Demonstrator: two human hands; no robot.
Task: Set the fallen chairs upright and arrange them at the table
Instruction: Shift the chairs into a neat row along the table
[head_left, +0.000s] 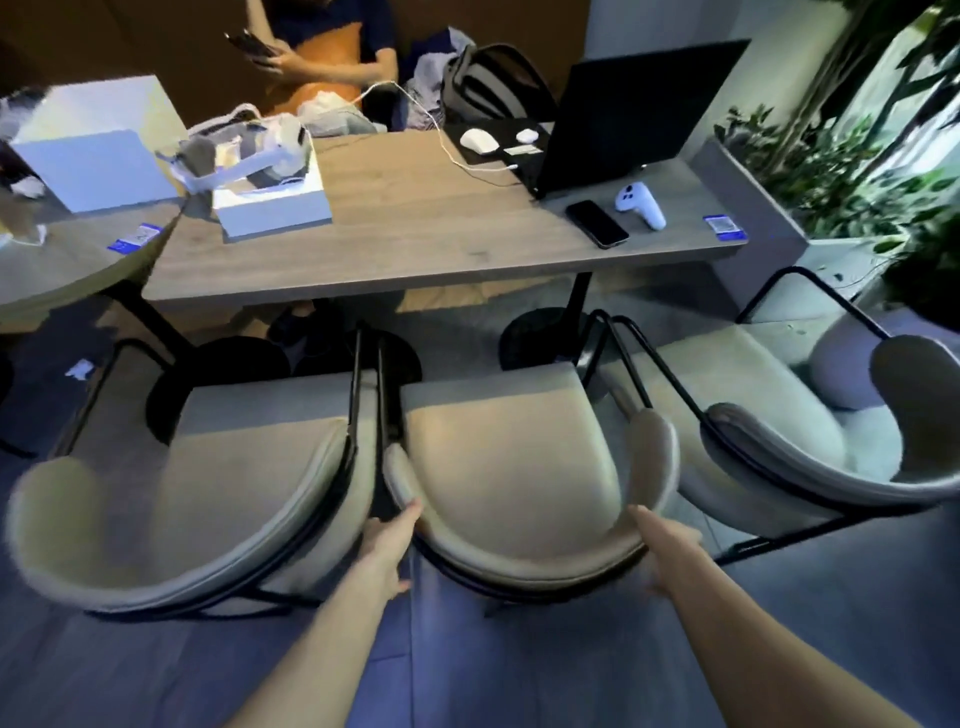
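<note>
Grip, left: left hand (387, 551) lay against the outer back of the middle chair (519, 467) at its left side, fingers loosely curled on the rim.
Grip, right: right hand (667, 556) pressed the same backrest at its right side; the view was blurred, so I could not tell whether the fingers closed round the edge.
Middle chair: upright, seat facing the surface (415, 228), front edge near the black pedestal bases.
Left chair (208, 478): upright, just beside the middle one, arm frames nearly touching.
Right chair (779, 415): upright, turned slightly outward, a grey cushion (841, 374) on its seat.
Surface: carried an open laptop (623, 114), a dark phone (596, 223), a white controller (640, 205) and a white box (275, 202) with a headset.
Far side: a seated person (322, 47) held a phone.
</note>
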